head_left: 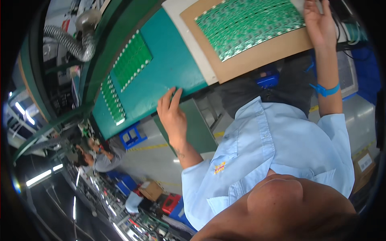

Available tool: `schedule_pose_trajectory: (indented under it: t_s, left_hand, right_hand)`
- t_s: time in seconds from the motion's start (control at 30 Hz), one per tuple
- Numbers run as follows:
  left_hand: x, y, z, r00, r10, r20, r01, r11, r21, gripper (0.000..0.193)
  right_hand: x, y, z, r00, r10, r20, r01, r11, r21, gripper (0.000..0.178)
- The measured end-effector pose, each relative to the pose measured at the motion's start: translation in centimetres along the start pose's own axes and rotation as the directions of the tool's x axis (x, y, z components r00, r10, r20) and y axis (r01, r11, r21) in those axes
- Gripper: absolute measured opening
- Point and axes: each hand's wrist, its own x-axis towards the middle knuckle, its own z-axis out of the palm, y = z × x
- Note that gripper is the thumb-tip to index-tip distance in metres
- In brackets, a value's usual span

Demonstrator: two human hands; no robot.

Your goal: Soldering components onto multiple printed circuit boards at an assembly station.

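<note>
My left hand (pixel 173 116) is over the front edge of the green bench mat (pixel 169 52), its fingers stretched and apart, holding nothing. A large block of green circuit boards (pixel 249 26), laid in close rows, rests on a brown cardboard sheet (pixel 273 50). My right hand (pixel 320 24), with a blue wrist strap below it, is beside the right end of this block. Its fingers are loosely bent and apart, their tips at the picture's upper edge; I see nothing in them. Left of the cardboard, two smaller green circuit board panels (pixel 132 60) (pixel 112 99) lie on the mat.
A flexible silver duct (pixel 68 42) hangs behind the bench at the far left. Below the bench are a dark green board (pixel 189 126) and a blue plastic stool (pixel 132 136). Another person (pixel 102 158) works farther left. A cardboard box (pixel 363 170) stands at the right.
</note>
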Motion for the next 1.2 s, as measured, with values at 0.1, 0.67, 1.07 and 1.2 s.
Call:
schedule_pose_trajectory:
  t_s: [0.1,0.67,1.07,1.2]
  left_hand:
    - [-1.0,-0.9,0.4,1.0,-0.016,-0.012,0.015,0.994,-0.105,0.05]
    - [0.5,1.2,0.6,0.988,0.113,-0.1,-0.123,0.988,-0.094,0.02]
    - [8.9,14.7,3.2,0.963,0.267,-0.047,-0.223,0.684,-0.694,0.013]
    - [9.0,17.7,3.7,0.938,0.345,0.039,-0.161,0.532,-0.831,0.012]
  right_hand:
    - [0.3,0.7,-0.1,0.981,-0.184,-0.067,0.173,0.974,-0.143,0.039]
    - [-2.7,-2.8,-3.1,0.911,-0.412,0.025,0.324,0.677,-0.661,0.037]
    - [-9.9,-1.6,0.1,0.884,-0.097,0.457,0.328,0.826,-0.459,0.047]
    - [-11.9,-1.6,0.8,0.865,-0.102,0.492,0.353,0.82,-0.45,0.05]
